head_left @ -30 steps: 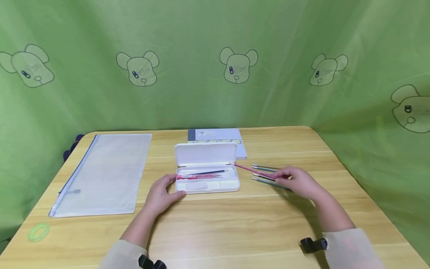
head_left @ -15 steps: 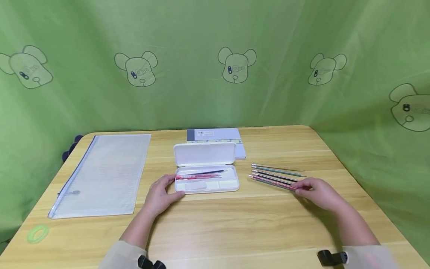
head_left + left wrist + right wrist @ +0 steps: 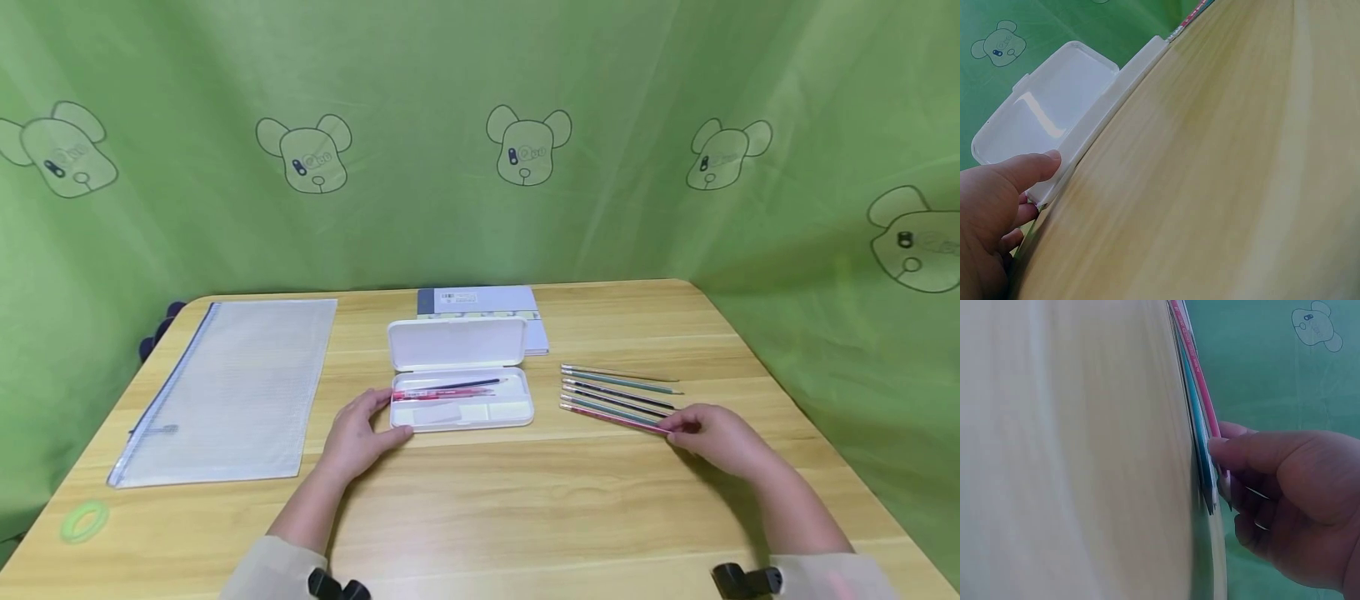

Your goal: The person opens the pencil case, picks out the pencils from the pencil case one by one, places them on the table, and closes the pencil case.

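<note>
- The right hand (image 3: 716,437) has moved back toward the person and to the right. A moment ago, it held the red pencil (image 3: 1194,365) slanting across the others.
- Now the red pencil lies along the near side of the row of pencils (image 3: 618,394), next to a blue-green one (image 3: 1192,400). Its back end points to the white case (image 3: 512,414).
- The right thumb and finger pinch the red pencil close to its sharp end. I can't tell if the whole pencil touches the table (image 3: 480,500).
- I think this means the red pencil has found its place and the row looks neat, but the fingers have not let go yet.
- The left hand (image 3: 356,442) has not moved. It pinches the near left corner of the case, with the thumb on the front edge and fingers round the side.
- The case has its lid (image 3: 459,345) up, and a red pen (image 3: 442,394) and a dark pencil (image 3: 468,385) are inside.
</note>
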{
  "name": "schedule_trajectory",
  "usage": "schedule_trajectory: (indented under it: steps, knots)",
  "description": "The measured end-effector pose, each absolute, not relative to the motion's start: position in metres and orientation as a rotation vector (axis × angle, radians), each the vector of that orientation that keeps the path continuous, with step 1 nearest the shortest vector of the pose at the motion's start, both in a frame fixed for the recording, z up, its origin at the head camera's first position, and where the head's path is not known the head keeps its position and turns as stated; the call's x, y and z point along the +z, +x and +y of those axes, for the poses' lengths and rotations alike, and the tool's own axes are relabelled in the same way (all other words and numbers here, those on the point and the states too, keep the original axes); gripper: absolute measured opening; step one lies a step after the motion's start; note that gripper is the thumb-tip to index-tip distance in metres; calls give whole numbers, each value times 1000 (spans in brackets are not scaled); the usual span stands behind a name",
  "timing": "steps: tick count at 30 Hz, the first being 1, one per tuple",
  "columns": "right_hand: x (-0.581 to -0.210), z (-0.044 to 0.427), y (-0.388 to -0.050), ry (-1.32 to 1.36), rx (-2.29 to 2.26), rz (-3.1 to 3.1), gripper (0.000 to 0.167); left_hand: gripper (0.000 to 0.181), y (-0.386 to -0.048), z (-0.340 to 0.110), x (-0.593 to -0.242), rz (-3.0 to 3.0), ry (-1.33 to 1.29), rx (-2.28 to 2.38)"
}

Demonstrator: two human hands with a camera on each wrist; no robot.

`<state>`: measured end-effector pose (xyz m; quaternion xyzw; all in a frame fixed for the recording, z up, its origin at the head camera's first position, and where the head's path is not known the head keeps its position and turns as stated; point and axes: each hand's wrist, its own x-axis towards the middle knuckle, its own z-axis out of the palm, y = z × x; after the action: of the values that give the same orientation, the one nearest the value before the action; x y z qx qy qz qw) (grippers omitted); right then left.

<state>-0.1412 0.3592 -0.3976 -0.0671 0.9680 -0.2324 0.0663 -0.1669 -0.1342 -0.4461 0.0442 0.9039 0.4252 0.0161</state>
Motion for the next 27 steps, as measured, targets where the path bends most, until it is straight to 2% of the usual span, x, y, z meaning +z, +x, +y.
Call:
schedule_trajectory:
  steps: [20, 27]
  knots:
    - [-401, 356, -146, -174, -660, 2917, 12, 71, -167, -135, -447, 2830, 143, 1310]
    - [-400, 351, -145, -130, -785, 2894, 27, 69, -166, -134, -446, 2819, 139, 1317]
